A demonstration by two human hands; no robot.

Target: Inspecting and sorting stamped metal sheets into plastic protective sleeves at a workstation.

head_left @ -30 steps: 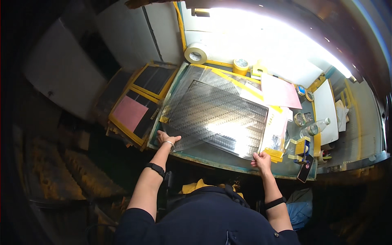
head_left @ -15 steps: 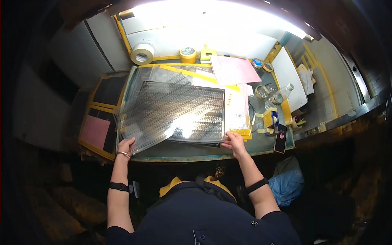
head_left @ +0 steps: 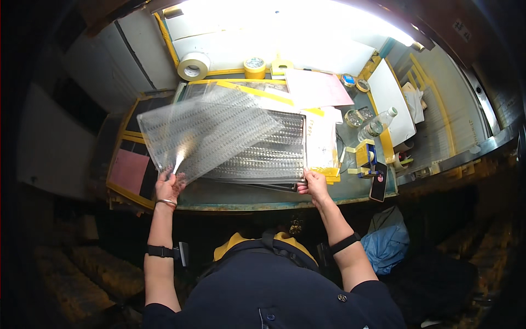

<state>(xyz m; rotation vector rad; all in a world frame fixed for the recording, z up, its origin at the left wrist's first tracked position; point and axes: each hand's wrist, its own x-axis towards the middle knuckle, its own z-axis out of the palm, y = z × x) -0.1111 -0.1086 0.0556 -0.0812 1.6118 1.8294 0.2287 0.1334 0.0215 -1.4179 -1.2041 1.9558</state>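
Note:
My left hand (head_left: 169,187) is closed on the near corner of a clear plastic tray (head_left: 203,123) with rows of small moulded pockets. That tray is tilted up and turned askew at the left, slightly smeared by motion. Partly beneath it lies a second patterned tray (head_left: 263,159) with a dark rim, on the table. My right hand (head_left: 314,183) pinches this lower tray at its near right corner, thumb on top and fingers below. Whether the two trays touch at their overlap I cannot tell.
Pink sheets (head_left: 320,88) and yellow-edged papers (head_left: 320,140) lie behind and right of the trays. A tape roll (head_left: 193,67) stands at the back left. On the right are a bottle (head_left: 378,125), a blue tape dispenser (head_left: 364,159) and a phone (head_left: 378,183). Yellow-framed panels (head_left: 130,170) flank the left.
My left hand has lifted and swung the upper tray up and to the left, uncovering more of the lower tray. My right hand stays at the lower tray's corner.

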